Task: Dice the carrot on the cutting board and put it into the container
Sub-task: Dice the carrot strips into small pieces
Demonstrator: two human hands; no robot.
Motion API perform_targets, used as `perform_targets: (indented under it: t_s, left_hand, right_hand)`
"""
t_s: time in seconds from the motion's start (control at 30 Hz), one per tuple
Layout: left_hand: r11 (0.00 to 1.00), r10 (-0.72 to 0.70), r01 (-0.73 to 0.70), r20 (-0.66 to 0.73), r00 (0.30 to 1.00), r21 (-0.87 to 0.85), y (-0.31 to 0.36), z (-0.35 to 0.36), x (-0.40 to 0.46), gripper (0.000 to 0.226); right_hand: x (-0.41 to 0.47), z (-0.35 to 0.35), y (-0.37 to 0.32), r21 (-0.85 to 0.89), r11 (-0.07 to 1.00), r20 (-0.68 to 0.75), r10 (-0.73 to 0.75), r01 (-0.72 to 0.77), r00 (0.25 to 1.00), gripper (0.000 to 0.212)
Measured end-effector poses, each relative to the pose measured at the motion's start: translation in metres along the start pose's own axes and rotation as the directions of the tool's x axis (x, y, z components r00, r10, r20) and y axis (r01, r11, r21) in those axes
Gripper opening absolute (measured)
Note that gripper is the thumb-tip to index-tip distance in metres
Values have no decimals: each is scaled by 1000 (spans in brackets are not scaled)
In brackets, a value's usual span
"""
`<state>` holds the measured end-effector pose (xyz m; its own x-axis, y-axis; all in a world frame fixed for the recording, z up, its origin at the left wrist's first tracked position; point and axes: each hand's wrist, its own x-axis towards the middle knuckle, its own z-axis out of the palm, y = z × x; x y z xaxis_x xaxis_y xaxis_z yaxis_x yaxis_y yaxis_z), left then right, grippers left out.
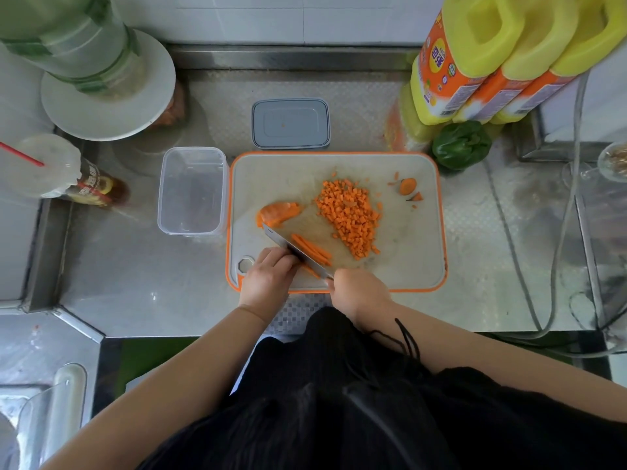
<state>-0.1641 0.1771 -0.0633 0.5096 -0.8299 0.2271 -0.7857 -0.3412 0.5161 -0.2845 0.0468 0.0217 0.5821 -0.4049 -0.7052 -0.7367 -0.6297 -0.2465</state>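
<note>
Head cam: a white cutting board [400, 266] w/ an orange rim sits on a shiny metal tabletop [152, 283]. The right hand [359, 295] is at the near edge of the board, its grip curled tight round the handle of a knife [291, 249]. The blade points away & to the left, slanting across the board. The left hand [268, 279] is just left of the blade, fingers bent down, holding some carrot strips [312, 251] on the board; the strips poke out on the right side of the blade. A big pile of diced carrot [349, 215] lies in the middle of the board. An uncut carrot chunk [276, 213] lies left of the pile, near the knife tip. A carrot end [407, 186] & a few small scraps lie near the far right corner. A clear container [193, 191] stands just left of the board, touching or almost touching its rim, w/ no carrot in it. A grey lid [290, 123] lies just behind the board. A green pepper [461, 144] sits past the far right corner, by yellow bottles [492, 56].
</note>
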Motion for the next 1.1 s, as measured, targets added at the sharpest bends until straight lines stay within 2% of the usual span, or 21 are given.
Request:
perform_targets:
  t_s: [0.23,0.33,0.43,0.53,0.63,0.77,0.83,0.9,0.97,1.0,1.03,1.1]
  left_hand:
    - [999,26,-26,-21,999,25,3,-3,1,22]
    - [999,33,-35,36,999,33,2,-6,-2,17]
    - [996,32,-40,109,994,79,2,-10,-4,23]
    - [991,49,-64,126,991,113,8,-14,-4,20]
    - [978,125,-138,91,988,157,17,-18,-3,21]
    - [959,164,-193,151,975,207,21,-20,1,23]
    - [975,149,-155,51,988,158,20,-25,4,17]
    - [994,92,-83,-141,986,71,25,-37,12,14]
    - [996,-79,60,-286,955,-72,34,-56,27,23]
    - [984,-161,129,-297,941,-123,38,-66,38,28]
    - [975,-203,172,-247,948,-143,41,-74,48,32]
    - [977,-177,182,46,983,-114,43,-84,65,37]
  right_hand:
    - [4,-4,5,79,996,-36,-39,41,999,35]
    - [9,-10,11,137,990,-11,-35,36,999,34]
    - [6,-12,15,182,983,-21,-15,18,1000,35]
    - [0,-14,16,178,984,-45,-9,16,999,34]
    - [-5,-16,15,148,988,-79,-26,38,996,35]
    - [-9,-17,15,152,987,-111,-39,55,993,40]
    - [-12,-19,16,124,988,-118,-78,93,990,43]
    - [-16,-20,18,88,985,-118,-137,148,983,45]
    - [-20,-16,20,75,981,-117,-168,178,979,44]
    - [-23,-13,21,61,980,-122,-183,192,976,44]
    - [-25,-9,21,41,977,-130,-203,210,971,42]
    - [-27,-4,21,-4,972,-146,-232,234,962,39]
